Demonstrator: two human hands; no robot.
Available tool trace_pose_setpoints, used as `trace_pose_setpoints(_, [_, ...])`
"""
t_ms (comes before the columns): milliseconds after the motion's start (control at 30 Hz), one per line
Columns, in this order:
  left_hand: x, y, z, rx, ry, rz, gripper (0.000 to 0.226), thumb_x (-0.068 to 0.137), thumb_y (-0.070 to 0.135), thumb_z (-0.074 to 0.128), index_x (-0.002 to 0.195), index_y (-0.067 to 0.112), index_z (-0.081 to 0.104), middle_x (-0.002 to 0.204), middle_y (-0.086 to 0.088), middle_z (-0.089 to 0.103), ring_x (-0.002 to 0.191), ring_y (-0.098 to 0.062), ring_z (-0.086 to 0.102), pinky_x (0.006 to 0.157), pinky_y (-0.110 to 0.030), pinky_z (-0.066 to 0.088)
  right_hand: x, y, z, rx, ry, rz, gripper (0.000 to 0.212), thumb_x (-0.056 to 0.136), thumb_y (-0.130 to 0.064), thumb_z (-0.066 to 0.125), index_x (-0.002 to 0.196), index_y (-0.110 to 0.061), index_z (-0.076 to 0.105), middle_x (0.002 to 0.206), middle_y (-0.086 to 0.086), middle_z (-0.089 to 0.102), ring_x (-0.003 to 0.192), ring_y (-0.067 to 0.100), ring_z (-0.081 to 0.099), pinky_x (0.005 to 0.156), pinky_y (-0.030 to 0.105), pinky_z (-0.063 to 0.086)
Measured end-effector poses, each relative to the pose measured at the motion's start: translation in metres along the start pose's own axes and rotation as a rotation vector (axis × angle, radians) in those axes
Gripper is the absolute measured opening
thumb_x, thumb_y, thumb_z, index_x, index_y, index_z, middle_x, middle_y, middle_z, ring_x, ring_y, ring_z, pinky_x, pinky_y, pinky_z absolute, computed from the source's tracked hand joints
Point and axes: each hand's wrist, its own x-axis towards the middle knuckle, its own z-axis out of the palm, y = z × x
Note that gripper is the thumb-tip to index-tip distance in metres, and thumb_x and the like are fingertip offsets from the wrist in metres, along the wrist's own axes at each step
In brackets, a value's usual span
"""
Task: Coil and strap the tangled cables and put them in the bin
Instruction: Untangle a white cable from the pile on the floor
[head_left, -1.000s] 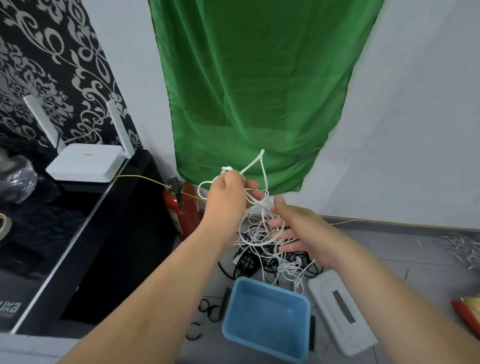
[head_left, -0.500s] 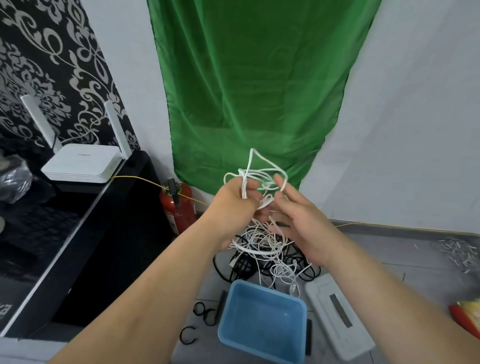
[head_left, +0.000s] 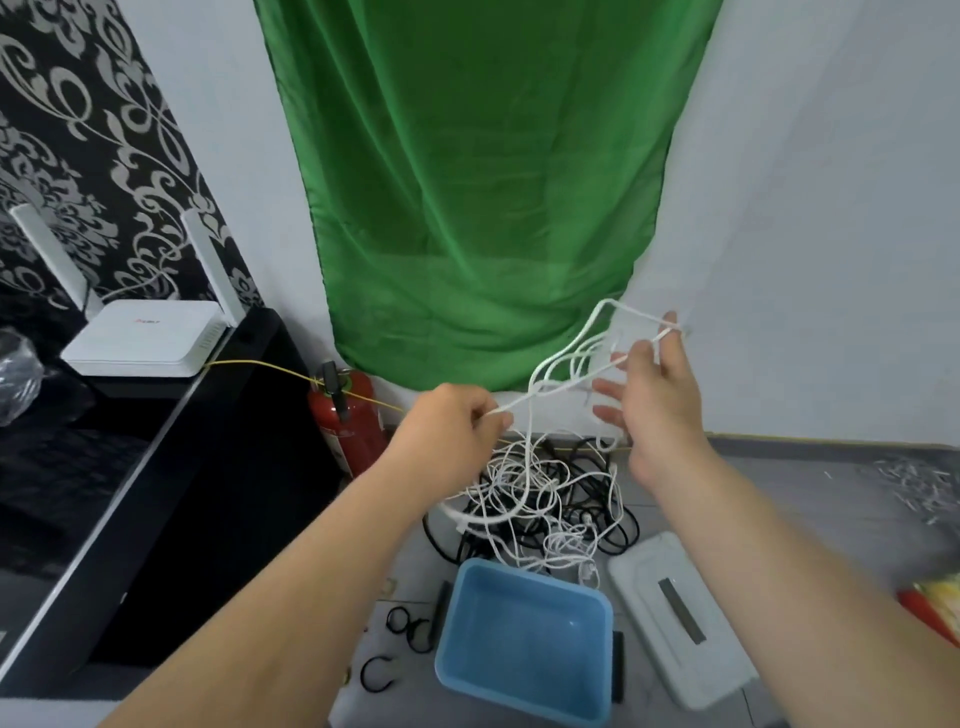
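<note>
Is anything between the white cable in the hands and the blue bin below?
Nothing covers the blue plastic bin; its white lid lies beside it. But the thin white cable held by the left hand and right hand runs down into the tangle of black and white cables behind the bin.

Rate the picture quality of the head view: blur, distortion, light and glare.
Head view: wide-angle bowing curves the edge of the black table and stretches the forearms; light is soft and even, with no hard shadows; the right hand, pinching the white cable, is smeared at the fingertips, while the left hand is crisper; there is a faint sheen in the blue bin.
</note>
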Motion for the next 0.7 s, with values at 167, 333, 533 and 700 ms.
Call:
trace_pose_setpoints(167, [0.006,-0.013,-0.010,0.007,-0.013,-0.098,0.026,0.098,0.034,0.062,0.079,0.017,0.068,0.066,-0.001,0.067,0.060,-0.020,0.061,0.055,-0.025,0.046,0.015,0.004,-0.020,-0.009,0.220,0.018,0.049,0.106,-0.026,0.036,0.152,-0.044,0.041,0.109,-0.004,0.061,0.068,0.014,0.058,0.065,0.033,0.054])
trace_pose_setpoints(333, [0.010,0.002,-0.005,-0.516,-0.011,-0.264,0.020,0.104,0.028,0.054,0.094,0.015,0.065,0.058,-0.003,0.052,0.042,-0.014,0.049,0.048,-0.020,0.040,0.013,0.005,-0.030,-0.202,0.018,0.143,0.025,0.100,-0.023,0.050,0.116,-0.023,0.070,0.092,0.004,0.060,0.088,0.021,0.059,0.083,0.043,0.054])
trace_pose_setpoints(533, [0.014,0.029,0.001,-1.225,-0.264,-0.393,0.008,0.105,0.022,0.052,0.110,0.017,0.054,0.076,-0.002,0.055,0.071,-0.022,0.058,0.088,-0.058,0.057,-0.007,0.002,-0.031,-0.672,-0.367,-0.083,0.056,0.084,0.005,0.056,0.133,-0.020,0.063,0.124,0.000,0.068,0.109,0.016,0.068,0.084,0.027,0.056])
trace_pose_setpoints(700, [0.016,0.039,0.003,-1.370,-0.277,-0.314,0.032,0.102,0.031,0.058,0.134,0.027,0.053,0.105,-0.010,0.062,0.096,-0.032,0.063,0.073,-0.052,0.057,-0.035,0.007,-0.014,-0.501,-0.705,0.038,0.050,0.089,-0.029,0.076,0.133,-0.041,0.056,0.113,0.001,0.074,0.104,0.022,0.072,0.093,0.044,0.060])
